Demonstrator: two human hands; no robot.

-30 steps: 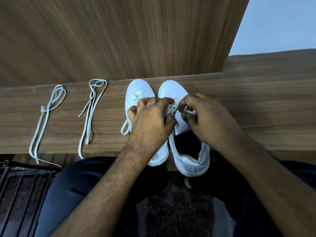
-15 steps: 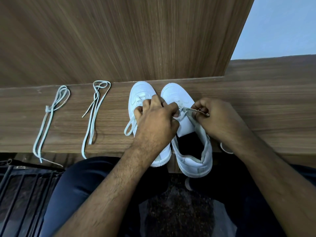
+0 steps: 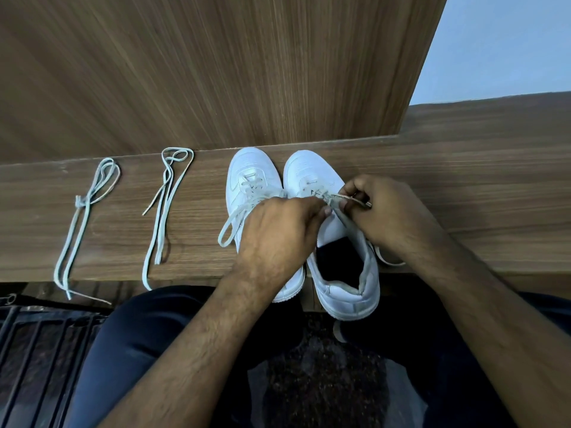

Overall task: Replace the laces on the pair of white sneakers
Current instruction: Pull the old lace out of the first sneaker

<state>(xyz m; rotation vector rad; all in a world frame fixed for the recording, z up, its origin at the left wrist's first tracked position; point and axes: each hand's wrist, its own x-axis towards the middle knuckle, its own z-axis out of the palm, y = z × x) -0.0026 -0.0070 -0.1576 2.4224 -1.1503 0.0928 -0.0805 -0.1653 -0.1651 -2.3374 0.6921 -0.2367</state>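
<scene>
head view: both sneakers toes-out on the wood ledge (image 3: 463, 180), side by side
ur R hand (image 3: 389, 211): pinching the R sneaker (image 3: 336, 242) lace (image 3: 335, 200)
ur L hand (image 3: 278, 239): fingers curled at that lace, grip hidden; covers L sneaker (image 3: 247, 177) rear
spare laces (image 3: 167, 208): 2 loose, well left
</scene>
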